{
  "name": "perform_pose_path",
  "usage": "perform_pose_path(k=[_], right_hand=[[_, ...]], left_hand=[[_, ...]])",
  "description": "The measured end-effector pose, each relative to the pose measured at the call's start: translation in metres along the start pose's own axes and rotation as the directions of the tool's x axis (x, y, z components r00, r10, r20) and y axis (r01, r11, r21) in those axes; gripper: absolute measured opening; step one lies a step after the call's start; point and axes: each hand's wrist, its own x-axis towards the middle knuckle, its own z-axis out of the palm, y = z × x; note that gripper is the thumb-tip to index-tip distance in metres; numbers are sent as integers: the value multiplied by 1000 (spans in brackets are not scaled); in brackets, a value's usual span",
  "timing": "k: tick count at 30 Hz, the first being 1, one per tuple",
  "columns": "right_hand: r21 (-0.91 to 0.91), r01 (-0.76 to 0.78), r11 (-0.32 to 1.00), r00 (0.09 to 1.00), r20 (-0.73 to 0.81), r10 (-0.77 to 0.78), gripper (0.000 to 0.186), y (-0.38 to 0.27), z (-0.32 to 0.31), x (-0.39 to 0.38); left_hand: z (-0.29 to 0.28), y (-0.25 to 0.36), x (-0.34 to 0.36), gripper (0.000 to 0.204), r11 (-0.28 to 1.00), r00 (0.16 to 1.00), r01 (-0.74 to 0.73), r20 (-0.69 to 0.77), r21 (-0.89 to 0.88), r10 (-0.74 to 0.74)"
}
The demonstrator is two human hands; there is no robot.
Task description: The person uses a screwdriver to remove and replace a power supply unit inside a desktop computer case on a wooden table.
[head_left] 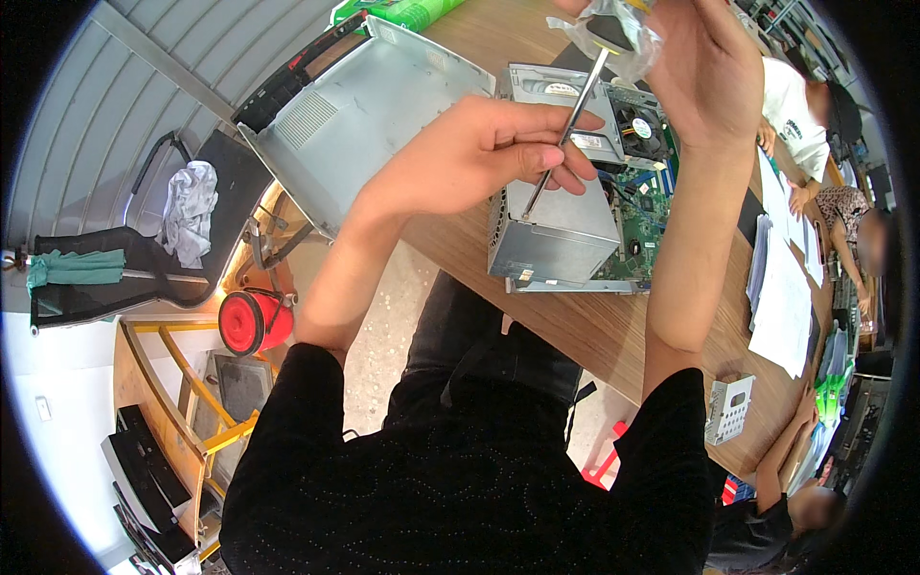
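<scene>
Left hand [479, 153] curled around the metal shaft of a screwdriver [565, 129], fingers pinched together on it about midway down, thumb underneath. Right hand [700, 72] raised higher, closed over the black handle end along with a crumpled clear plastic bag [613, 38] that wraps the top of the tool. Screwdriver tilted, tip pointing down and to the left, held just above the grey power supply box [556, 235] of an open computer case [585, 182]; whether the tip touches the box cannot be told. Case resting on a brown wooden table [585, 331], near its left edge, with a fan [637, 125] and green circuit board [642, 216] showing beside the box. Removed grey side panel [359, 115] lying further left, overhanging the table edge. Small perforated metal bracket [728, 407] on the table near the right elbow, well apart from the case. White paper sheets [786, 297] spread along the right side of the table, with other people seated there. Below the table on the left, a red bucket [254, 321], a black chair draped with a white cloth [192, 211] and a green cloth [72, 266].
</scene>
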Motion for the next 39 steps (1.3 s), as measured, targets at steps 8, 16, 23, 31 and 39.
perform_pose_path(k=[8, 16, 23, 31, 39], right_hand=[[-445, 74, 893, 973, -163, -162, 52, 13, 8, -1], [-296, 249, 922, 963, -22, -267, 46, 27, 0, 2], [-276, 25, 961, 992, -112, -58, 52, 5, 2, 4], [-207, 173, 963, 974, -107, -198, 43, 20, 9, 7], [-130, 199, 971, 964, -151, -217, 36, 13, 4, 12]], left_hand=[[4, -5, -10, 29, 971, 988, 53, -152, 234, -18], [-3, -1, -13, 26, 989, 991, 82, -114, 126, -68], [7, -7, -15, 28, 987, 995, 23, -103, 159, -6], [9, -12, -13, 24, 994, 990, 91, -111, 67, -83], [-16, -33, -15, 27, 963, 949, 19, -307, 268, 67]])
